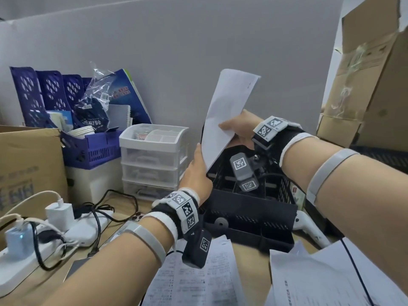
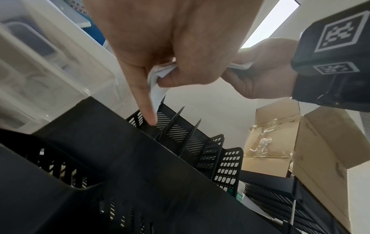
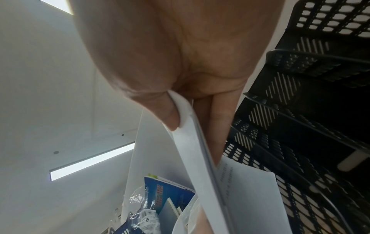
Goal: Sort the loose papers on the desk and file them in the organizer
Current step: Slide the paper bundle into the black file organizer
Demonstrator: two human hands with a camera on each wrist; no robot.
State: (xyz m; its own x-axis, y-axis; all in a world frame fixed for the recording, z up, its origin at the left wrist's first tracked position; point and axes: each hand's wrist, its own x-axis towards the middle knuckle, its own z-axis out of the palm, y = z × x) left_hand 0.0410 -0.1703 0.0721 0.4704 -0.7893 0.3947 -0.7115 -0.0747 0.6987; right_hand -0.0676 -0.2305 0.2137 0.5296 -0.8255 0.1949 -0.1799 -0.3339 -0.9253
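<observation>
Both hands hold one thin stack of white papers [image 1: 225, 115] upright over the black mesh organizer [image 1: 249, 208]. My left hand [image 1: 195, 171] grips the stack's lower left edge; in the left wrist view the papers [image 2: 158, 77] are pinched in its curled fingers, with one finger pointing down at a slot. My right hand [image 1: 239, 129] pinches the right edge, thumb on the near face; the right wrist view shows the stack [image 3: 192, 142] between thumb and fingers. The organizer's slotted dividers [image 2: 180, 131] stand just below. More printed sheets [image 1: 194, 277] lie on the desk in front.
A white drawer unit [image 1: 152, 160] stands left of the organizer, beside a blue file rack [image 1: 66, 120] full of items. A power strip with chargers and cables [image 1: 50, 235] lies at the near left. Cardboard boxes [image 1: 371, 85] rise at the right, another box [image 1: 28, 164] at the left.
</observation>
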